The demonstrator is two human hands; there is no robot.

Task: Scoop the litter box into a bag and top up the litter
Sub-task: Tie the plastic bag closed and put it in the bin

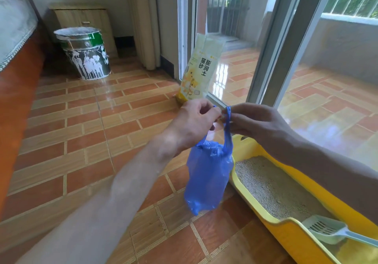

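A blue plastic bag hangs in the air above the tiled floor, just left of the yellow litter box. My left hand pinches one bag handle and my right hand pinches the other, the two handles held close together at the top. Grey litter fills the box. A pale scoop rests at the box's near end. A yellow and white litter bag stands upright against the sliding door frame behind my hands.
A paint-splashed metal bucket stands at the back left beside a wooden cabinet. A bed edge runs along the left. Glass sliding doors open onto a balcony on the right.
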